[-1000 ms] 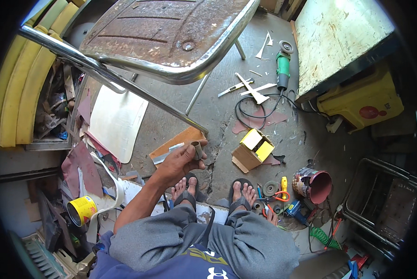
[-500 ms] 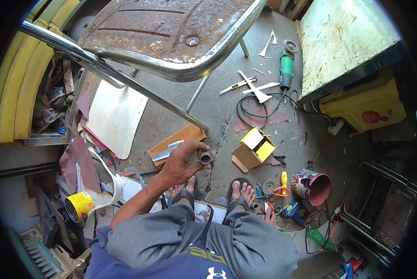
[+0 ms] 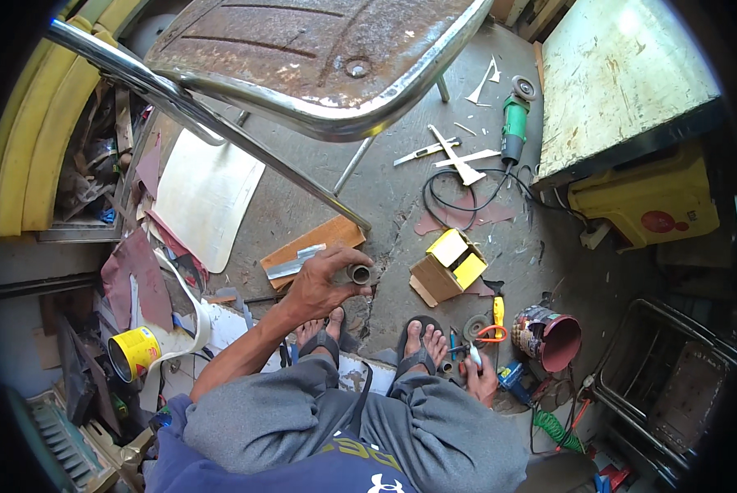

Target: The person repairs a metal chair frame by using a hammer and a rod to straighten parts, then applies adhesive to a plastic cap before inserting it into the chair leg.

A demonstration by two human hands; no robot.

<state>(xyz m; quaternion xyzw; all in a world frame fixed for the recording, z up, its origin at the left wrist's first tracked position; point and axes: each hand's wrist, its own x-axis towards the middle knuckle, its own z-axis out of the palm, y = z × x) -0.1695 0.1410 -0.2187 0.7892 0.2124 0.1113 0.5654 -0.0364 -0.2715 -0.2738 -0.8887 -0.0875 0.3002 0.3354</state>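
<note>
My left hand (image 3: 319,283) is closed around a short grey metal tube (image 3: 358,274), its round open end facing up. Down by my right foot, my right hand (image 3: 480,383) has its fingers closed on a slim white object (image 3: 475,356); its kind is too small to make out. Just beyond those fingers lie orange-handled pliers (image 3: 493,333), a yellow-handled screwdriver (image 3: 498,311) and a grey disc (image 3: 474,328). A second short tube end (image 3: 447,367) stands beside my right foot.
A rusty metal chair (image 3: 261,57) with chrome legs stands ahead. Around it lie a green angle grinder (image 3: 515,123) with its cable, an open cardboard box (image 3: 450,267), a wooden block (image 3: 335,237) and a paint-stained can (image 3: 552,337). A yellow can (image 3: 135,353) sits left.
My right hand has come further out from beside my leg among the tools, and a white object now shows in its fingers. My left hand still holds the tube in nearly the same spot.
</note>
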